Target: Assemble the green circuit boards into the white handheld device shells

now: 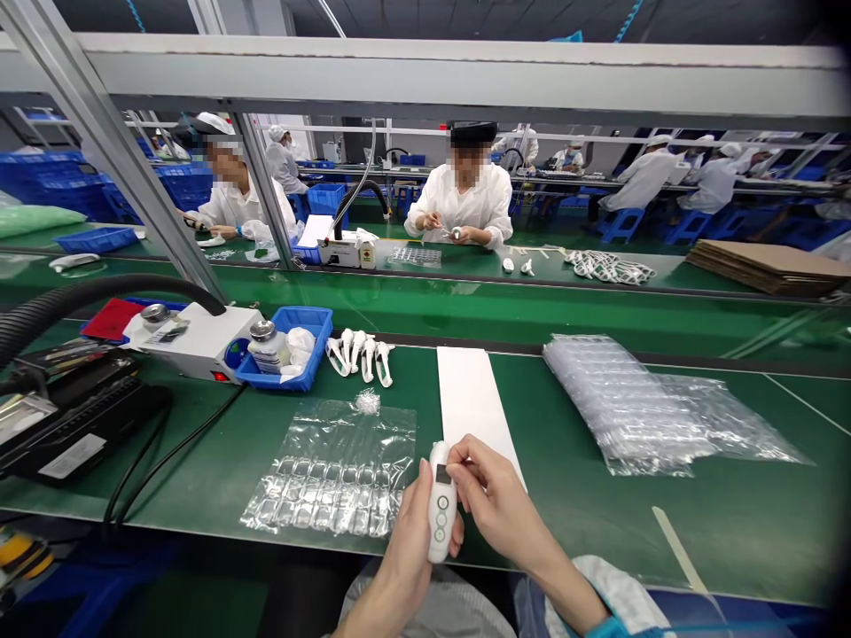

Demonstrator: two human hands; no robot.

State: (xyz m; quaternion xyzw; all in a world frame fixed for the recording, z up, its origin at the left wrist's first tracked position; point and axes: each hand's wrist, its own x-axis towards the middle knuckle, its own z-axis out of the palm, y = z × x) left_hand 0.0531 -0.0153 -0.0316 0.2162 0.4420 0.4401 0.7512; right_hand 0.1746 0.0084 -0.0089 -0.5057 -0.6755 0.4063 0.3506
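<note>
A small white handheld device with a little screen and round buttons is upright near the front edge of the green table. My left hand grips its lower body from the left. My right hand pinches its top end with thumb and fingertips. Just left of the hands lies a clear plastic blister sheet. A white paper strip lies directly behind the hands.
Several white devices lie beside a blue tray holding a small bottle. A white machine with a black hose and a black unit sit at left. Stacked clear bags lie at right. Other people work across the line.
</note>
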